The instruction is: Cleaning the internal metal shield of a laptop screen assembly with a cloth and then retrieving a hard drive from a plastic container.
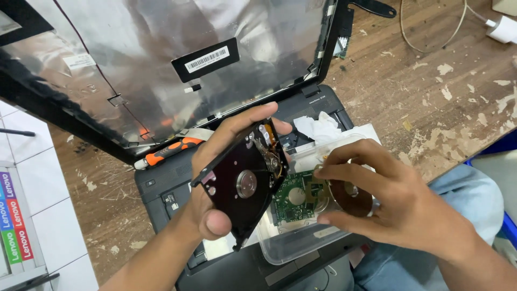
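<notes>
My left hand (pixel 215 178) grips an opened hard drive body (pixel 245 180), black, tilted on edge, with its round spindle hub and head assembly facing me. My right hand (pixel 393 199) hovers over a clear plastic container (pixel 293 245) and pinches a shiny disk platter (pixel 350 196) at its edge. A green circuit board (pixel 293 202) lies in the container just under both hands. The container rests on a dismantled black laptop base (pixel 167 186).
The laptop's lid (pixel 134 59) stands open with its silver foil backing exposed. An orange-handled screwdriver (pixel 169 152) lies by the hinge. Crumpled white tissue (pixel 320 128) sits behind the container. A white cable and charger (pixel 503 28) lie on the worn wooden table at far right.
</notes>
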